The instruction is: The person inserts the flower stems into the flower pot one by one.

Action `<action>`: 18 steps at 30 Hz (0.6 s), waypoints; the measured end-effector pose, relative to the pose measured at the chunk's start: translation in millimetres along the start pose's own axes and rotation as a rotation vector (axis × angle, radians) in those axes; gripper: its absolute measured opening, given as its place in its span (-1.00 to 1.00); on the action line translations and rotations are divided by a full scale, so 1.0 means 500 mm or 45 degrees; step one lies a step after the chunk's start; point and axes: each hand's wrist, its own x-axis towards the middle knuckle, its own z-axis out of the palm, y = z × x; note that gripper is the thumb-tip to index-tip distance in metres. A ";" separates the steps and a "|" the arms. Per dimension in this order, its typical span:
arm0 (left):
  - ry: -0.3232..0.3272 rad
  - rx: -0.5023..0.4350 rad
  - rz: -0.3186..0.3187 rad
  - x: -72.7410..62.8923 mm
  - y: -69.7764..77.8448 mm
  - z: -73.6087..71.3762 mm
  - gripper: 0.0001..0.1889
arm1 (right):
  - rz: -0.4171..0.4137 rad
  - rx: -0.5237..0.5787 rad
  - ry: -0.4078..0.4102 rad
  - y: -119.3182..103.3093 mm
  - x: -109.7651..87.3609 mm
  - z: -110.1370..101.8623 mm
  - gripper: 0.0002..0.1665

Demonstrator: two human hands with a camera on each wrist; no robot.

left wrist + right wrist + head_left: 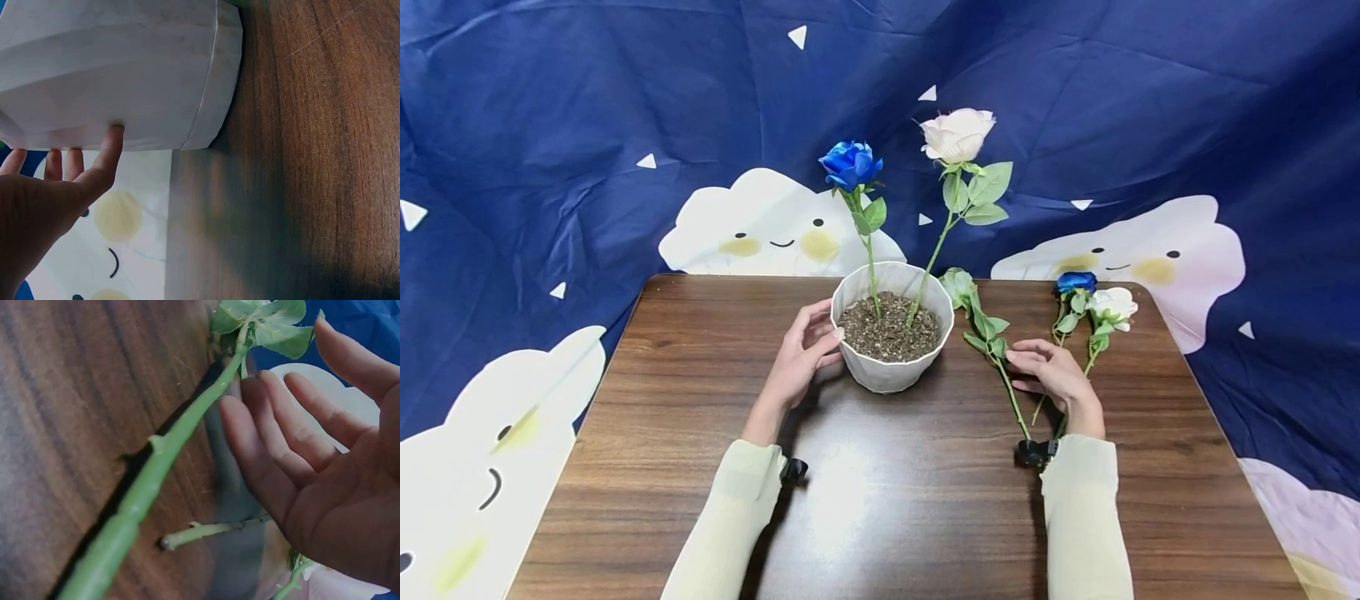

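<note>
A white faceted flowerpot (887, 377) full of brown soil (887, 346) stands on the table. Upright in it are a blue rose (852, 165) and a pale pink rose (958, 135). My left hand (796, 357) rests its fingertips against the pot's left side; the left wrist view shows the fingers spread along the wall. To the pot's right lies a pale green rose (957, 286), its thorny stem (162, 456) running toward me. Beside that stem is my right hand (1060, 377), its fingers loosely bent with nothing gripped, fingertips close to the leaves.
Another blue rose (1077, 282) and a white rose (1112, 307) lie at the table's back right, behind my right hand. The brown wooden table (685, 400) ends at a navy backdrop (587, 108) with smiling clouds. Each wrist wears a small black device (1036, 452).
</note>
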 end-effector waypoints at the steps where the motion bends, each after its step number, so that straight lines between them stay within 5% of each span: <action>1: 0.000 0.002 0.000 0.000 -0.001 -0.001 -0.43 | 0.012 -0.025 -0.012 0.002 -0.001 0.001 -0.33; 18: -0.002 0.002 -0.011 0.000 0.003 0.002 -0.43 | 0.064 -0.264 -0.113 0.011 0.002 0.019 -0.13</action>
